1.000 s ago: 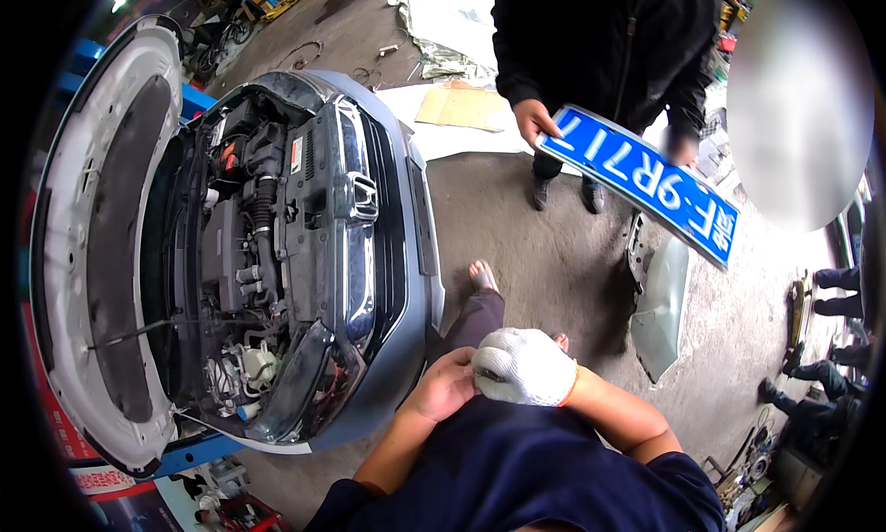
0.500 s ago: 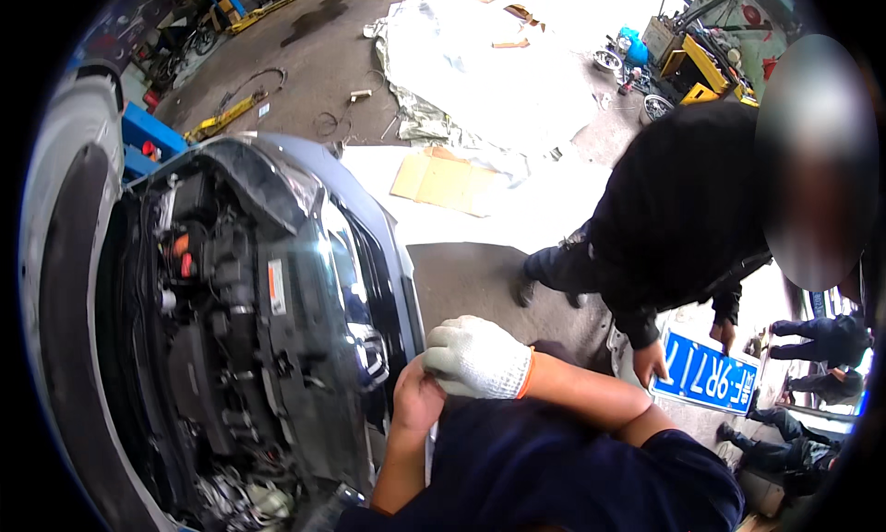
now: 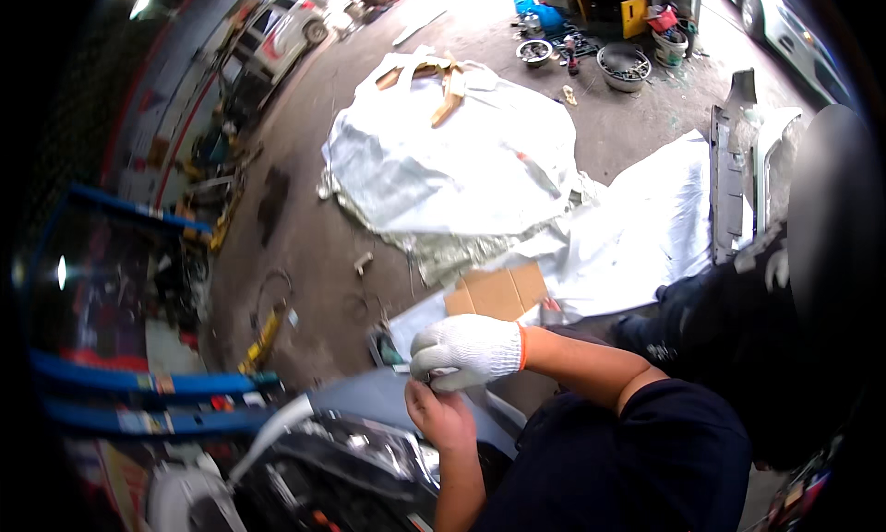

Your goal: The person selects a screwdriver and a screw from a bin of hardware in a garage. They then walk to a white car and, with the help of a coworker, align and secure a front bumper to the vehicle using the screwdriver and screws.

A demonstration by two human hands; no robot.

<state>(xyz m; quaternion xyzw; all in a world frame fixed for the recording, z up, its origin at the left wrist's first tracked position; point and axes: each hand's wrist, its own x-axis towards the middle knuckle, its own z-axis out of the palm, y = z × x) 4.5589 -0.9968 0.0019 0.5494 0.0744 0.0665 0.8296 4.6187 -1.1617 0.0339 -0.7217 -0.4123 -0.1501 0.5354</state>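
Note:
My right hand [image 3: 469,350] wears a white knit glove with an orange cuff, and its fingers are closed. Just below it, my bare left hand [image 3: 445,418] is raised, with its fingertips pinched against the glove's fingers. A small dark bit shows between the two hands, too small and covered to name. Both hands are in the air above the front of a grey car [image 3: 369,394]. The car's headlight [image 3: 369,444] lies beneath and beside my left forearm.
Beyond my hands, a white sheet [image 3: 443,172] and a flattened cardboard piece [image 3: 498,292] cover the floor. A person in dark clothes [image 3: 738,347] stands close on my right, near car body panels [image 3: 727,181]. Blue lift arms [image 3: 157,389] are at left; a metal basin [image 3: 624,66] stands far off.
The view has swung, so the car has slid to the lower edge and more of the floor shows. My hands stay together. The co-worker's blue licence plate has left view.

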